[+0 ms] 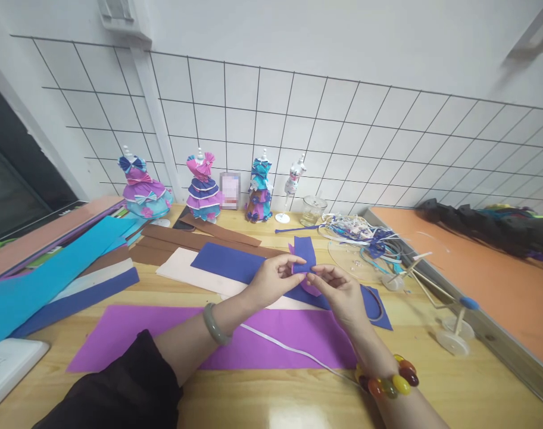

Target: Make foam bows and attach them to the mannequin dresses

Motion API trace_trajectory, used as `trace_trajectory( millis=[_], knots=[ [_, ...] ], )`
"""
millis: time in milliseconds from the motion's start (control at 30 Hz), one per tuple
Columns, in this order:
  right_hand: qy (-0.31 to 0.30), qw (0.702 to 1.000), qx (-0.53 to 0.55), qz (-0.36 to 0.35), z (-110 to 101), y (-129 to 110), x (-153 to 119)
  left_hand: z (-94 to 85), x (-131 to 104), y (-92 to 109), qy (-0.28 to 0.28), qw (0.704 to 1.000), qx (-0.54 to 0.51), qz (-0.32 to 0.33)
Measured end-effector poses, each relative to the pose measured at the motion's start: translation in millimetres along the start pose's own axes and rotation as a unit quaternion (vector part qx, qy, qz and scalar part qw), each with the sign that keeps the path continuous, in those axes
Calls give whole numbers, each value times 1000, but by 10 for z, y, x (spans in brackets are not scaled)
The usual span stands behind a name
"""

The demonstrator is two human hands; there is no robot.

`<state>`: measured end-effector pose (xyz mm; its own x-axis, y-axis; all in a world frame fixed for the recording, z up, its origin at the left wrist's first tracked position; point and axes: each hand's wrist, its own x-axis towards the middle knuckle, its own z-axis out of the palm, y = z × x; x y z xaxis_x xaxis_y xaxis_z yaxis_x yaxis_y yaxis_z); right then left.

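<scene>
My left hand [275, 277] pinches the left edge of a small folded strip [303, 253], dark blue on one face and purple on the other, seemingly crepe paper. From the right, my right hand [336, 292] pinches the same strip near its lower fold. Both thumbs and forefingers almost meet there. Beneath the hands lie a long dark blue sheet [229, 262], a pale pink sheet [182, 269] and a wide purple sheet [271, 336]. A thin white cord [280, 344] runs across the purple sheet towards my right wrist.
Three dressed miniature mannequins [203, 190] and a bare one [293, 179] stand along the back. To the right are a glass cup [314, 210], a heap of ribbons [361, 232] and a wooden-stick stand [454, 325]. Turquoise strips [75, 268] and brown strips [159, 244] lie left.
</scene>
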<state>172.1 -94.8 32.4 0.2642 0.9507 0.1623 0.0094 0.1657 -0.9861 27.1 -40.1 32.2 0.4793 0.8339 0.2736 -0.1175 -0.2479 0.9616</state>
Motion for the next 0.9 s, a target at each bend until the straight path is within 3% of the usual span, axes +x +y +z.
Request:
trace_trajectory(
  millis=[333,633,900],
  knots=[
    [-39,995,-81,-52,-49,104,24,-19,14,-15,-2,1000,20,-15],
    [-12,986,-141,-93,-68,111,31,-60,5,79,6,992,122,32],
    [-9,985,-143,-100,-74,108,37,-66,10,53,-12,991,125,53]
  ],
)
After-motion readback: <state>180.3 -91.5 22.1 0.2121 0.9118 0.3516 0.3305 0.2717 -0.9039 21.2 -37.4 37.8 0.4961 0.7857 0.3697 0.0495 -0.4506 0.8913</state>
